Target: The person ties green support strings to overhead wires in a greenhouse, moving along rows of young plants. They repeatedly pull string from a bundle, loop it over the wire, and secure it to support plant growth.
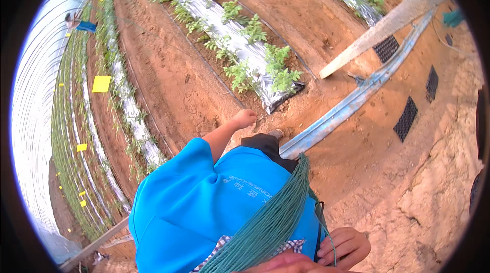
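Note:
My left hand [245, 118] is held out beside my dark trousers [263, 146], fingers loosely bent, with nothing visible in it. Over my blue shirt [180, 196] hangs a thick bundle of green twine [273, 211], running from the bottom edge towards my thigh. At the lower right, my right hand [344, 248] has its fingers curled around a loose strand of this twine, close to a black strap [320, 231]. Skin at the bottom edge is cut off, and I cannot tell what part it is. Printed writing crosses the shirt.
Leafy plants [281, 66] grow through silver mulch film [239, 43] in long rows. Yellow sticky cards [101, 84] hang above them. A slanted post [383, 31] and a blue-white strip [337, 110] lie ahead right. Black seedling trays [405, 119] rest on soil. Another person [85, 26] is far left.

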### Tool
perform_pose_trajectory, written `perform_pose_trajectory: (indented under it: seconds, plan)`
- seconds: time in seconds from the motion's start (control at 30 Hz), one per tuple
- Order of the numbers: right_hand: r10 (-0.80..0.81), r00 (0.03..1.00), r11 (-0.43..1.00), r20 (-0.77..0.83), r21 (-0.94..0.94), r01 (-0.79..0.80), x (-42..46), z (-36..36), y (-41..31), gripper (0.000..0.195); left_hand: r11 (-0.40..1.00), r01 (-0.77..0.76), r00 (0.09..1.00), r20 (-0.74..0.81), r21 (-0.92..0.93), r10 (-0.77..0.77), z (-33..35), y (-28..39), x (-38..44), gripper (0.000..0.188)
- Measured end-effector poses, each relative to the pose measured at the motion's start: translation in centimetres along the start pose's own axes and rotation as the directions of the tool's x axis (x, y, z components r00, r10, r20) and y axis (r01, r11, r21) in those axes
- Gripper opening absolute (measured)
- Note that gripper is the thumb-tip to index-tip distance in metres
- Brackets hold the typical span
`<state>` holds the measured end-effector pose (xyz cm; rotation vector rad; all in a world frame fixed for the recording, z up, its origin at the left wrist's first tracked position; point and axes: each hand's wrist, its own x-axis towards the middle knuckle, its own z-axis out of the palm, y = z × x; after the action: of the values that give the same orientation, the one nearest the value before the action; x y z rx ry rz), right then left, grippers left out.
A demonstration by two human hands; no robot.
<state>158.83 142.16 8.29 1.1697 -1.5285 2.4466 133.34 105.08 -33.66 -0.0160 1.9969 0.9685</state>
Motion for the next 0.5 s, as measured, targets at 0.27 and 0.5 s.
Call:
perform_pose_trajectory:
  seconds: [0.27,0.5]
  plan:
    - [-0.095,0.846,0.973,0.525,0.23,-0.033,4.5,-7.4,-3.8,0.015,0.906,-0.126,0.874,-0.478,-0.404,-0.091,4.0,-0.4,-11.6,0.032]
    - [-0.055,0.746,0.932,0.663,0.302,-0.199,5.1,-9.1,-9.8,0.016,0.49,0.085,0.67,-0.314,-0.867,-0.673,23.4,-14.2,-26.1,0.017]
